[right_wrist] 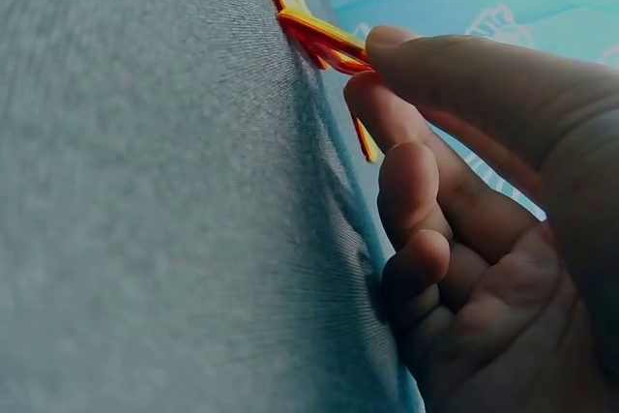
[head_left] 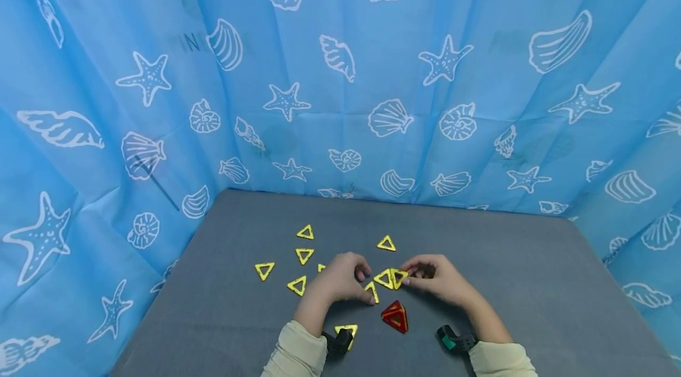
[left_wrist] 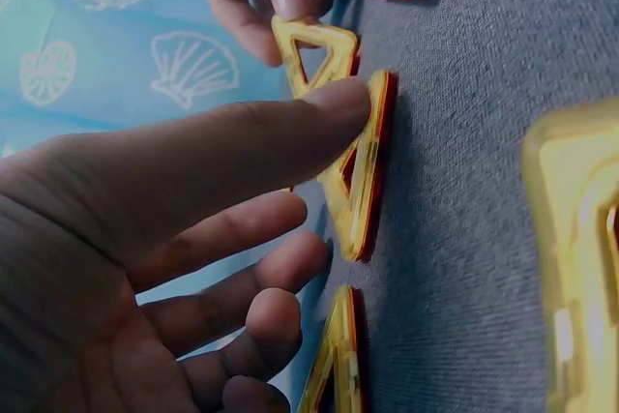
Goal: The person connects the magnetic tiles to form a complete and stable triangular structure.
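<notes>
My right hand (head_left: 438, 279) pinches a yellow triangular magnetic tile (head_left: 399, 278) between thumb and fingertips. In the right wrist view that tile (right_wrist: 329, 41) tilts up from the cloth, its edge red and yellow. It meets another yellow triangle (head_left: 384, 279) side to side. My left hand (head_left: 340, 279) is just left of them, its thumb tip at a yellow triangle (head_left: 371, 292). In the left wrist view the thumb (left_wrist: 338, 103) is straight, and the other fingers are loosely bent, away from the tiles. Red triangular tiles (head_left: 395, 317) lie in a pile nearer my body.
Several yellow triangles, one of them (head_left: 304, 256), lie scattered left of my left hand. Another triangle (head_left: 386, 243) is farther back, and one (head_left: 347, 330) is partly behind the left wrist camera. Grey cloth (head_left: 532, 282) covers the table; a blue shell-print curtain (head_left: 340, 140) hangs behind.
</notes>
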`<state>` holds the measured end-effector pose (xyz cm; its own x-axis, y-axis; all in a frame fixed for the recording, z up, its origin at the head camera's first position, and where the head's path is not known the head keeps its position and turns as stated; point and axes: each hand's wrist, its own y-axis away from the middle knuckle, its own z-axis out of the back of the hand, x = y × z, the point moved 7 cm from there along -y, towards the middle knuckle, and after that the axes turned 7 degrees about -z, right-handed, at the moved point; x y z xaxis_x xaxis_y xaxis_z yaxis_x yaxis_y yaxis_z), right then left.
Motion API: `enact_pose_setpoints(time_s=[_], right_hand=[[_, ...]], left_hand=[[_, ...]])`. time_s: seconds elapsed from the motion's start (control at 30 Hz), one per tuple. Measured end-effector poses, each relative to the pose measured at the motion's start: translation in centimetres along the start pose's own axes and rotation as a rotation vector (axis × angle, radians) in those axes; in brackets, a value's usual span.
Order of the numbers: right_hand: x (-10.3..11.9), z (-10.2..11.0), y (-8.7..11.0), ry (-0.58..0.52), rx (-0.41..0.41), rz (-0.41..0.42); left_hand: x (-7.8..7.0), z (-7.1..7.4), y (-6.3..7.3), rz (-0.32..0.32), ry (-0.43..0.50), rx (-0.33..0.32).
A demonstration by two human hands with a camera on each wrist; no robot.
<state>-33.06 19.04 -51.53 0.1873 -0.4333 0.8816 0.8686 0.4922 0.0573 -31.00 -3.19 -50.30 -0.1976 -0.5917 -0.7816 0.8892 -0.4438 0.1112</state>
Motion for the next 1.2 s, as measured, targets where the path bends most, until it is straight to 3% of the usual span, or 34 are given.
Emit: enact_pose_setpoints(time_s=[0.27,0.63,0.87,1.2], right_hand=[[-0.3,-0.1,0.0,0.008,0.027,-0.004],[-0.4,0.0,0.1,0.004,0.021,-0.024],[-0.6,0.0,0.1,-0.010,0.014,-0.035],[-0.2,0.2,0.2,-0.006,0.005,-0.036]], left_hand=[[0.0,-0.4,0.0,0.001,-0.006,-0.006],[-0.3,-0.3,0.1,-0.057,-0.004,-0.024],[-0.3,0.3,-0.1,-0.074,-0.003,-0.103],[-0.4,1.1,-0.2,-0.040,-0.042,-0.233]])
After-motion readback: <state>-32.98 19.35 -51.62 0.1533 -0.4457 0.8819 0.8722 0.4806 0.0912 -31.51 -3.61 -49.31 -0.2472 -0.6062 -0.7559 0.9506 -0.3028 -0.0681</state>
